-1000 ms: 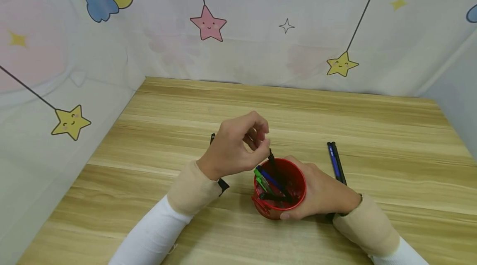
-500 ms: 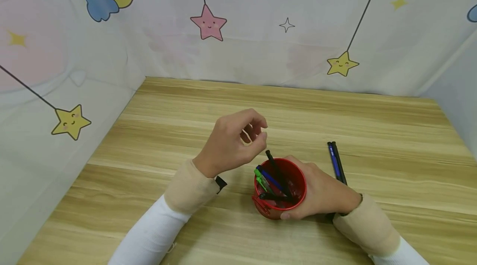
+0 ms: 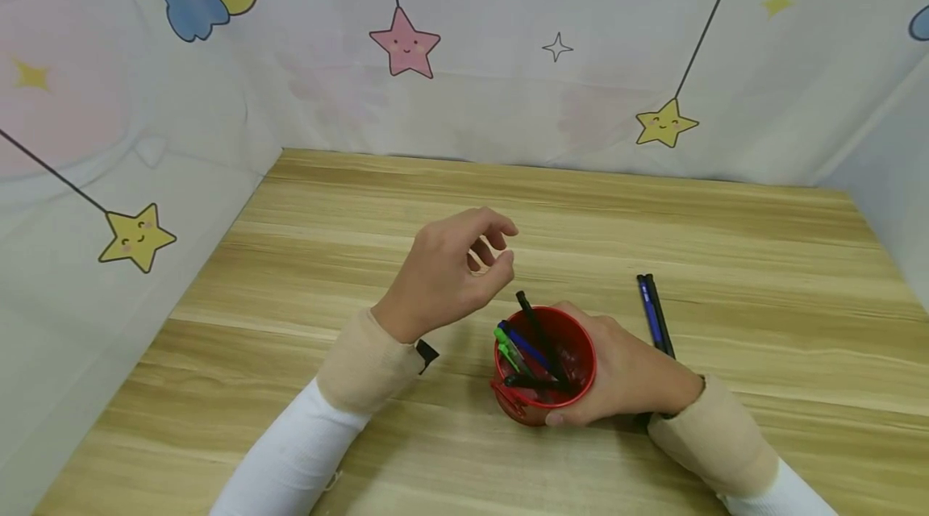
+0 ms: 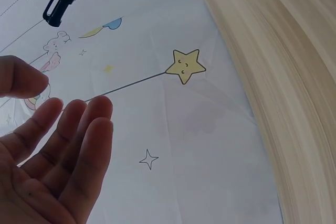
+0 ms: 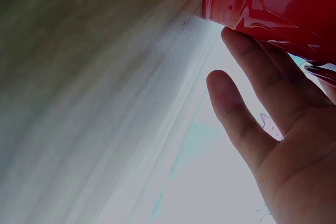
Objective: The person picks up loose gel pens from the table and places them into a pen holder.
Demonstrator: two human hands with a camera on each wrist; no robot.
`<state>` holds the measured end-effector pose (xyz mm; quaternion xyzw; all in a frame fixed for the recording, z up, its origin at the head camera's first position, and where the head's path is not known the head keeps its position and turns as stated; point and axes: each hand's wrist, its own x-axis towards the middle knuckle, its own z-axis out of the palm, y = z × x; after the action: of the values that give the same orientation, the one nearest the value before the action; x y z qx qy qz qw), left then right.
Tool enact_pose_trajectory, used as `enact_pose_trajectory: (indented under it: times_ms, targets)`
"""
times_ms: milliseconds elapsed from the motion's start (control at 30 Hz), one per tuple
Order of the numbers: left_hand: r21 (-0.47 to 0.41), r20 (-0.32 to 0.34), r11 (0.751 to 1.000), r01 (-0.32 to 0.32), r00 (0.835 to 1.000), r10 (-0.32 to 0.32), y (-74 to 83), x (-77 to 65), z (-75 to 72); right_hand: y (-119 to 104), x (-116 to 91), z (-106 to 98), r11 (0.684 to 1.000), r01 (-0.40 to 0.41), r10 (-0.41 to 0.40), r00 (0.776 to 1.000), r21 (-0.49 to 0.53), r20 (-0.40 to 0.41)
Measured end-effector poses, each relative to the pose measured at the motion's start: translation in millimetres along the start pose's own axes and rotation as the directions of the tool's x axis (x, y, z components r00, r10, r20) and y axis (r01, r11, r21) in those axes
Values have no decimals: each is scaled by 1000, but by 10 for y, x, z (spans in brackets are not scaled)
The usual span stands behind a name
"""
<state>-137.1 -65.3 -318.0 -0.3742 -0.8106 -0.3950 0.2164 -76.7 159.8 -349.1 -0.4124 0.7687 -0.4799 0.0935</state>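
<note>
A red pen cup (image 3: 583,330) stands on the wooden table, with my right hand (image 3: 620,363) gripping its right side, thumb at the front and fingers round the back. In the right wrist view, fingers (image 5: 262,72) lie against the glossy red wall. Inside the cup lean a green pen (image 3: 506,345), a blue pen (image 3: 526,345) and black pens, one black pen (image 3: 533,318) sticking up past the rim. My left hand (image 3: 446,270) hovers up and left of the cup, holding nothing, fingers loosely bent and thumb apart from them.
Two pens, a blue pen (image 3: 651,314) and a black pen (image 3: 660,318), lie side by side on the table (image 3: 784,298) beyond my right forearm. A white printed cloth (image 3: 493,113) walls off the back and left sides.
My left hand has drawn away from the black pen, up and to the left, and its fingers have spread. The black pen now leans in the cup. My right hand keeps its grip.
</note>
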Motion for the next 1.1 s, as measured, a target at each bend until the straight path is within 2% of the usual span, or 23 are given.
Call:
enact_pose_trajectory:
  times_ms: [200,567,700,833,1100]
  targets:
    - [23,4,999,30,1000,-31,-19,-6,1,2,1,-1,1000,-14,13,1000,4,5]
    - [112,-4,985,130,991,-130,-37,-10,-16,-11,-5,0,1000,-1,1,1000,27,8]
    - [159,-7,970,185,982,-187,-39,-15,-27,-9,-11,3,1000,-16,16,1000,26,11]
    - [197,5,948,250,967,-256,-38,-20,-35,-7,-11,5,999,-20,19,1000,28,11]
    - [243,17,917,315,944,-329,-71,-36,-30,-16,-4,9,1000,-10,10,1000,18,6]
